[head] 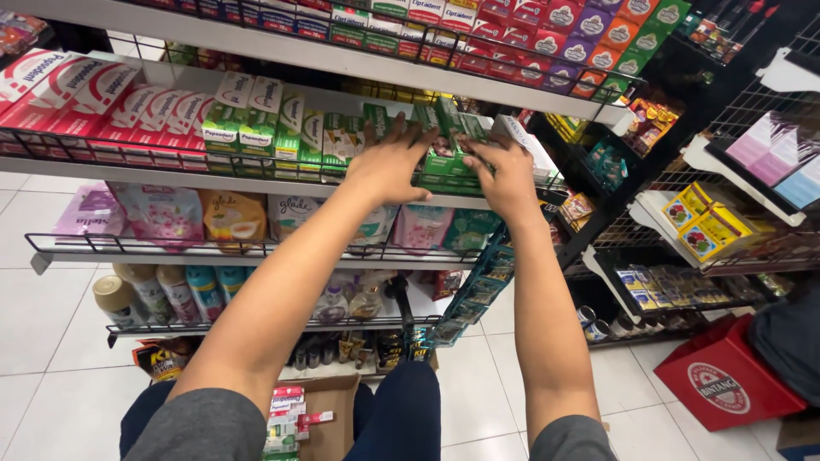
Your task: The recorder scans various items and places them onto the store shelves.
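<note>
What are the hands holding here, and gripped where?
Both hands grip a bunch of green toothpaste boxes on the shelf: left hand on the left end, right hand on the right end.

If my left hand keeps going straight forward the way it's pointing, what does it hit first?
Most likely the green boxes on the shelf: the left hand already has its fingers on them. Depth behind them is unclear.

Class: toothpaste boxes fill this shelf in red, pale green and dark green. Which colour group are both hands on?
The dark green boxes: the left hand and right hand press on them, right of the pale green and red ones.
</note>
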